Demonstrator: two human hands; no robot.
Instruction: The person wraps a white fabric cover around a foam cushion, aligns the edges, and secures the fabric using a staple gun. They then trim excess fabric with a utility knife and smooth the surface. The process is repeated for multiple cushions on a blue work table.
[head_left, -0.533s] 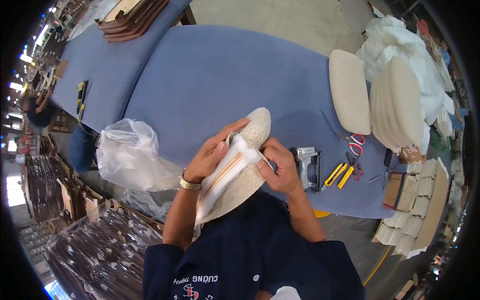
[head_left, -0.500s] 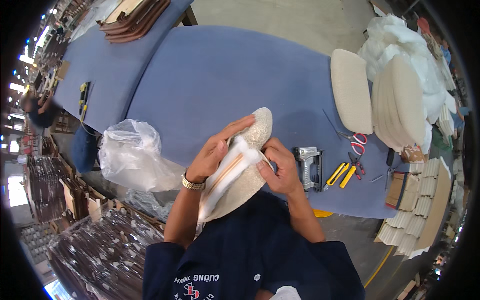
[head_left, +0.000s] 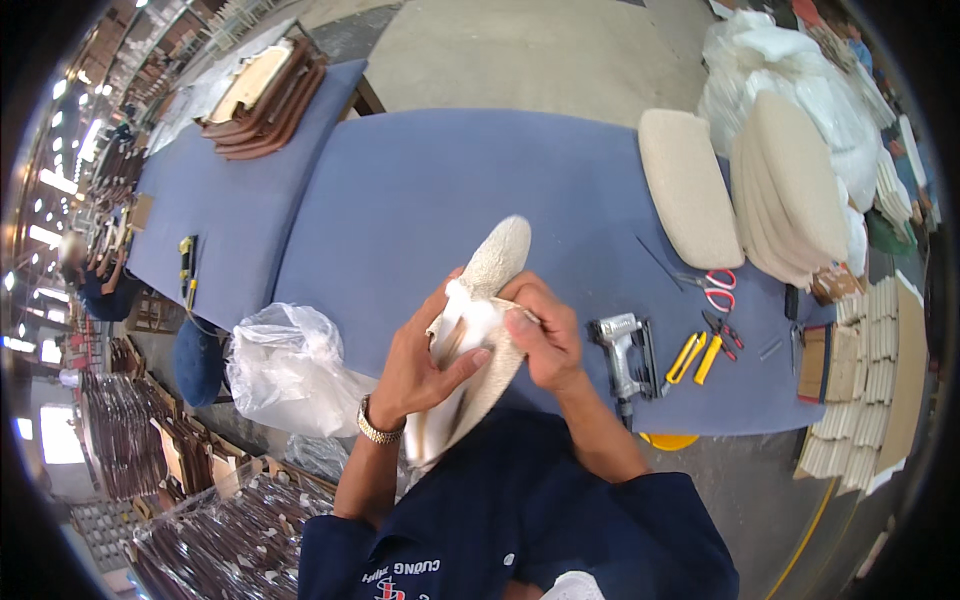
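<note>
Against my body I hold a long rounded cushion (head_left: pixel 500 252), tilted with its narrow end pointing away over the table. Its nubby cream fabric cover (head_left: pixel 488 385) is parted along the side facing up, where white padding (head_left: pixel 470 327) and a brownish strip show. My left hand (head_left: pixel 412 362) is wrapped round the left side, thumb lying across the opening. On the right, my right hand (head_left: pixel 545 335) pinches the cover's edge near the middle of the cushion. Its fingertips are partly hidden under the fabric.
The blue-topped table (head_left: pixel 450 170) carries a staple gun (head_left: pixel 625 355), red-handled scissors (head_left: pixel 718 290), yellow-handled tools (head_left: pixel 685 357) and red-handled pliers (head_left: pixel 722 335) at right. Beyond them lie a cream cushion (head_left: pixel 690 190) and a stack of cream cushions (head_left: pixel 785 190). A plastic bag (head_left: pixel 290 370) hangs at the left edge.
My left thumb has come down across the padding, and the cushion shows more edge-on. My right hand still grips the cover edge. The whole view has shifted slightly.
</note>
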